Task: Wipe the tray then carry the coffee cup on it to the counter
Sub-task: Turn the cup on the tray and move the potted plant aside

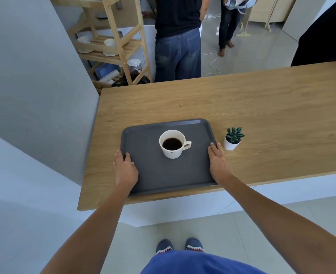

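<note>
**Full cup, tray at the counter's near edge**

Head view: the dark grey tray (169,175) lies flat on the wooden counter (262,107), its near rim close to the counter's front edge. The white coffee cup (173,144) stands upright on the tray, a little toward the far side, handle pointing right, and holds black coffee to well below the rim. The left hand (125,168) lies over the tray's left rim with the fingers together and curled along the edge; the right hand (218,161) lies flat along the right rim, fingers extended and close together. Whether either hand grips under the rim cannot be told.

The main risk, as I judge it, is a slop of coffee: any tug or uneven lift of one side would tilt the tray and slide the cup, since nothing holds it. The tray sits near the front edge, so a pull toward the body could tip it off the counter.

A small white pot (230,144) with a green succulent stands just beside the tray's right rim, close to the right hand; a sideways shift could knock it over. Two people stand beyond the counter.
</note>
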